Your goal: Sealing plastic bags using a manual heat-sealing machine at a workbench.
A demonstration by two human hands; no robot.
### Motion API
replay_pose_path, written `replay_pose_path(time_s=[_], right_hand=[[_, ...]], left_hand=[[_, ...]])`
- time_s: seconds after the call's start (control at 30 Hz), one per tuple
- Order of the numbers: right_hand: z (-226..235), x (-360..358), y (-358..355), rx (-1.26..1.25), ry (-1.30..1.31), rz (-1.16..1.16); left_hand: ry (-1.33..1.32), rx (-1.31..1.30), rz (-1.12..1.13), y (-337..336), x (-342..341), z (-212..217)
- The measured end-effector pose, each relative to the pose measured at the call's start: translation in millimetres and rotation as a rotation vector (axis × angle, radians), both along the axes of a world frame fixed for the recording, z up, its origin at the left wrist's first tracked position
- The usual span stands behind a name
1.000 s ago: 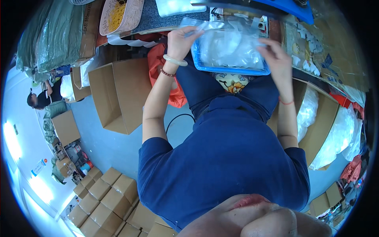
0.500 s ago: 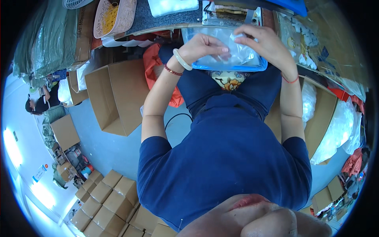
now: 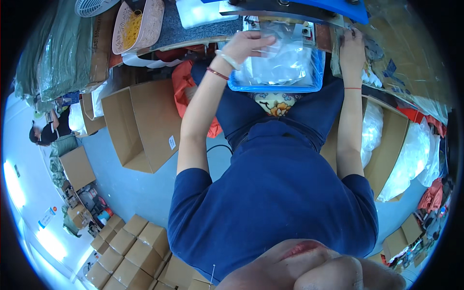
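A blue-rimmed tray [image 3: 275,89] rests at my lap, full of clear flat plastic bags [image 3: 282,67]. Above the tray's left half, my left hand [image 3: 244,47] has its thumb and fingers closed on a clear plastic bag [image 3: 269,47], which overlaps the bags beneath. My right hand [image 3: 353,48] is off to the right at the table, its fingers bent down beside a pile of small pieces [image 3: 372,50]. Whatever its fingertips touch is too small to make out. Just beyond the tray stands a bench machine with a blue top [image 3: 309,8] and a metal bar.
On the bench at left are a pink basket [image 3: 153,31] of yellow rubber bands and a white sheet [image 3: 200,17]. An open carton [image 3: 154,125] stands on the floor to my left. Another carton [image 3: 389,145] with clear bags is at my right. Stacked boxes [image 3: 140,251] lie behind.
My right hand has left the tray and moved right to the small pieces on the table. My left hand has shifted slightly left and up, still with a clear bag.
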State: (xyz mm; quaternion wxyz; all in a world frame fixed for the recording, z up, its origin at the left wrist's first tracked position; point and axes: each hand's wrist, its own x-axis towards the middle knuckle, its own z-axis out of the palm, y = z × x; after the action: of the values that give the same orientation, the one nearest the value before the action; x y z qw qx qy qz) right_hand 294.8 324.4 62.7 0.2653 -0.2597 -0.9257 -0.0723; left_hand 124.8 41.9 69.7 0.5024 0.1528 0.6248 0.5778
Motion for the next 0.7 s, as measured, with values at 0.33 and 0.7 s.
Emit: replay_pose_path(time_s=[0.33, 0.7], right_hand=[[19.1, 20.4, -16.6, -0.619, 0.192, -0.153], [91.1, 13.6, -143.2, -1.15, 0.095, 0.449]], left_hand=[[1.945, -0.184, 0.064, -70.9, -45.3, -40.4], [0.661, 0.05, 0.348, -75.7, 23.3, 36.4]])
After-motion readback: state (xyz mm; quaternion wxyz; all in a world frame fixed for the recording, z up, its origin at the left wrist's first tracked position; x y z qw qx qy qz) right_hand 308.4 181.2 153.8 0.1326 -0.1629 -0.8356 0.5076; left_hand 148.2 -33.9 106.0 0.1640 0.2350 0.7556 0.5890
